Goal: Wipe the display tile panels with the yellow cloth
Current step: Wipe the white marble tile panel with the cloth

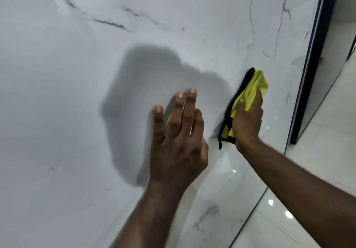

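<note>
Against a white marble-look tile panel [77, 97], near its right edge, the right hand [247, 121] presses a bunched yellow cloth [255, 84] with black edging; its grip is curled around the cloth. Just left, the left hand [179, 145] rests flat on the panel, fingers straight, grip open and holding nothing. A dark frame [313, 70] borders the panel's right side.

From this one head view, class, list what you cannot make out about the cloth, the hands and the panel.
Head view: much of the yellow cloth is hidden by the right hand.
Head view: the left hand covers its own contact with the tile panel.
Head view: the panel's top and left ends are cut off by picture edges.
</note>
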Available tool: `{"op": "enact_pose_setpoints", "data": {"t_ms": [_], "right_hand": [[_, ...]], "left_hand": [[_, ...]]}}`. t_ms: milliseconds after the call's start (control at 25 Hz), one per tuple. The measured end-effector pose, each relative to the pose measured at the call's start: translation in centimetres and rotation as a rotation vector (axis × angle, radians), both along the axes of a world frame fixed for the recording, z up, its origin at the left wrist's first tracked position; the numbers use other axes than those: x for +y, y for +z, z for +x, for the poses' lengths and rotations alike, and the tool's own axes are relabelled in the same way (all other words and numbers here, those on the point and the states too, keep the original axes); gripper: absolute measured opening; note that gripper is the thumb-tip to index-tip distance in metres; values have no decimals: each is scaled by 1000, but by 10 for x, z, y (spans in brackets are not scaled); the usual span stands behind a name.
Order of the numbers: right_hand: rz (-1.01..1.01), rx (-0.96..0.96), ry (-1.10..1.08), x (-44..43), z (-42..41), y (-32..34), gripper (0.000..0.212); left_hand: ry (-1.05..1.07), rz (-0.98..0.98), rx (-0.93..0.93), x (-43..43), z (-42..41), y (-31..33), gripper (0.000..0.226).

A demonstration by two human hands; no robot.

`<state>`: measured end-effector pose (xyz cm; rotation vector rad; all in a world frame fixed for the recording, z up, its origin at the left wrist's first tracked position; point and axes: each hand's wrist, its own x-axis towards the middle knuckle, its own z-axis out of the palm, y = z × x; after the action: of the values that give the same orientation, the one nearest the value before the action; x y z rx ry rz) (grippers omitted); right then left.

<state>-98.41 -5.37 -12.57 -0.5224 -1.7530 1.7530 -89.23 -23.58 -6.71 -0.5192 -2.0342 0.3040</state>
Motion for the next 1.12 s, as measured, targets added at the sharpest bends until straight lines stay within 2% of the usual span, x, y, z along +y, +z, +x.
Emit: {"op": "enact_pose_setpoints", "data": {"t_ms": [120,160,200,280,320,440,600,720,880,960,1120], "right_hand": [[273,270,84,-5,18,-35,64],[262,280,86,0,15,-55,65],[162,195,71,10,7,-75,63],[-233,-141,66,24,-11,-110,63],[-303,-255,79,30,-12,-121,64],[-152,-186,125,40,-4,-163,67],[-456,-521,155,56,-17,-207,61],[-333,-532,157,55,-9,-207,66],[-422,-601,194,53,-14,-222,71],[-344,-575,167,52,-14,-219,73],[-430,-516,174,47,-7,-196,67]], "left_hand": [[-22,-9,-23,25,-18,-14,53],[-19,-28,-41,34,-25,-21,54],[-4,-52,-59,41,-30,-28,56],[25,-102,-89,55,-38,-45,63],[32,-118,-105,60,-41,-55,67],[64,-241,-112,66,-51,-76,73],[61,-354,-34,63,-56,-85,62],[89,-382,6,64,-55,-88,57],[107,-421,25,62,-57,-89,60],[87,-397,21,63,-59,-88,59],[84,-359,-29,63,-52,-84,66]]}}
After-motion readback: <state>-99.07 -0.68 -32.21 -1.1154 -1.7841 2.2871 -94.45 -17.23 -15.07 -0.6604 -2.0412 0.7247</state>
